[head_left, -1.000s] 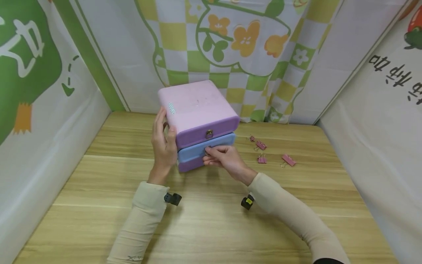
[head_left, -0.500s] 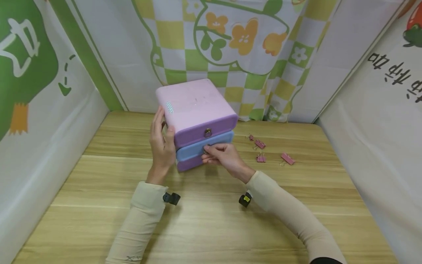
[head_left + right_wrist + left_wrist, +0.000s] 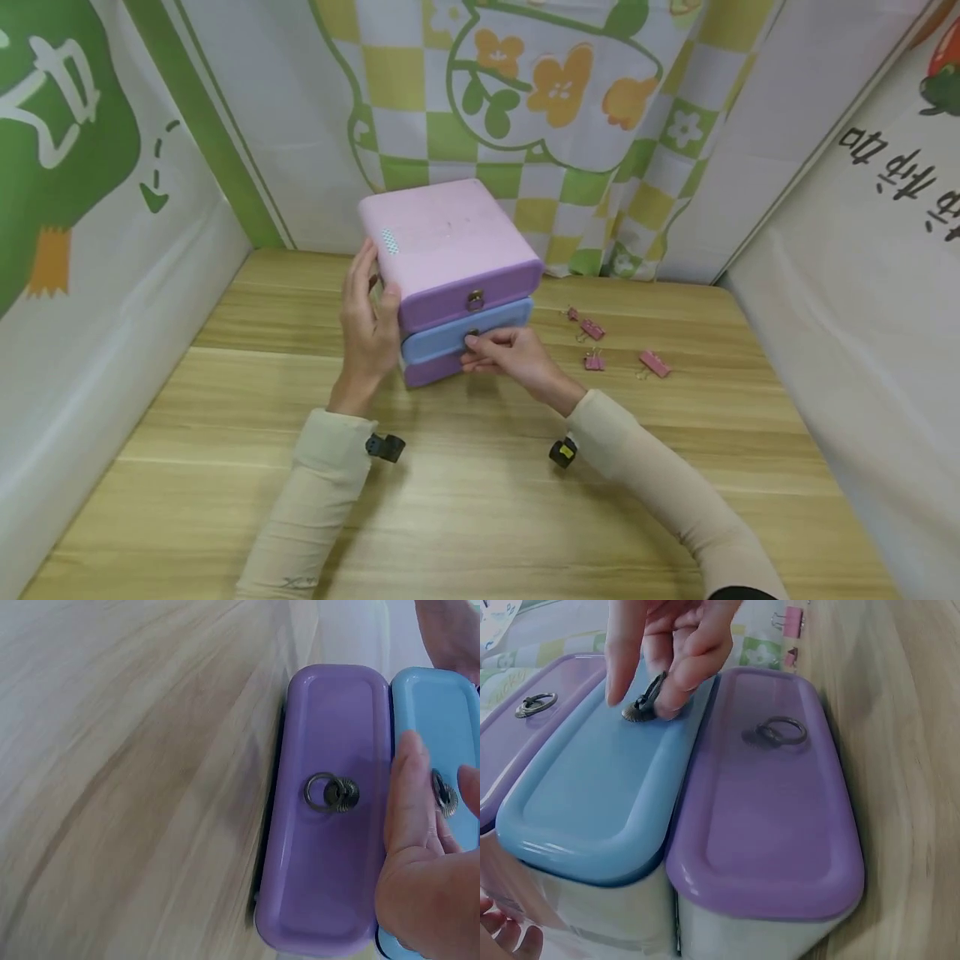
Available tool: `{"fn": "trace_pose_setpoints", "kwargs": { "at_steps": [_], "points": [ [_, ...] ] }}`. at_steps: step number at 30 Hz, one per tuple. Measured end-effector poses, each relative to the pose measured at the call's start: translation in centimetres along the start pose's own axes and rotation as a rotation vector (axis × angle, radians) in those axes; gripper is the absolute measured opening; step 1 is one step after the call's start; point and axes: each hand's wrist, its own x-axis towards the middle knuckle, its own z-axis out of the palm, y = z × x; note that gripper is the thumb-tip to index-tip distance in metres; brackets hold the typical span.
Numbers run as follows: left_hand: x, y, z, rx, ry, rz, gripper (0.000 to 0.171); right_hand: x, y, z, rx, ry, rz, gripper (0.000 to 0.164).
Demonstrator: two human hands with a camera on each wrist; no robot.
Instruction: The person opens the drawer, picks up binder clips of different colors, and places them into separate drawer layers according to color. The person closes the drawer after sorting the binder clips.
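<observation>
A small drawer box (image 3: 450, 242) with a pink top stands in the middle of the table. Its front has three drawers: purple on top, a blue drawer (image 3: 600, 772) in the middle, and another purple drawer (image 3: 322, 870) at the bottom. At the blue front, my right hand (image 3: 517, 358) pinches the metal ring pull (image 3: 649, 697) between thumb and fingers; the left wrist view shows this ring raised. My left hand (image 3: 367, 325) rests against the box's left side, fingers along the wall and thumb near the front corner. The blue front appears level with its neighbours.
Several pink binder clips (image 3: 592, 329) lie on the wooden table (image 3: 480, 500) to the right of the box. A checked curtain (image 3: 525, 125) hangs close behind it. Printed cloth walls (image 3: 847, 275) border the table at both sides.
Both hands keep nearly the same places on the box. The head view shifts slightly, and a bit more of the blue drawer's pull shows above my right thumb.
</observation>
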Motion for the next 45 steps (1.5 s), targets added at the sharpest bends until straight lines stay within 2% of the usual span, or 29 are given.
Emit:
{"fn": "trace_pose_setpoints", "kwargs": {
  "at_steps": [7, 12, 17, 20, 23, 28, 34, 40, 45],
  "points": [
    [-0.1, -0.4, -1.0, 0.027, -0.077, -0.007, 0.065, -1.0, 0.2, -1.6, -0.075, 0.003, 0.017, 0.037],
    [-1.2, -0.7, -2.0, 0.023, -0.158, -0.005, 0.070, -1.7, 0.6, -2.3, -0.124, 0.028, 0.040, 0.034],
    [-2.4, -1.2, -3.0, 0.050, -0.284, -0.039, 0.089, -1.5, 1.1, -2.1, -0.221, 0.056, 0.027, 0.031],
    [-3.0, -1.4, -3.2, 0.115, -0.352, -0.111, 0.108, -1.0, 1.5, -1.7, -0.248, 0.086, 0.023, 0.029],
    [-3.4, -1.6, -2.8, 0.177, -0.390, -0.182, 0.126, -0.3, 2.0, -1.2, -0.255, 0.123, 0.018, 0.027],
    [-3.7, -1.6, -1.7, 0.168, -0.381, -0.254, 0.133, 0.5, 2.8, -0.7, -0.294, 0.160, -0.001, 0.024],
    [-4.0, -1.8, -0.9, 0.144, -0.334, -0.261, 0.127, 0.9, 3.4, -0.1, -0.332, 0.131, -0.036, 0.023],
    [-4.1, -1.8, -0.5, 0.139, -0.318, -0.251, 0.120, 1.2, 3.6, 0.1, -0.280, 0.123, -0.016, 0.022],
    [-4.0, -1.5, -0.4, 0.141, -0.305, -0.241, 0.117, 1.6, 3.7, -0.2, -0.164, 0.094, 0.036, 0.023]
  ]
}}
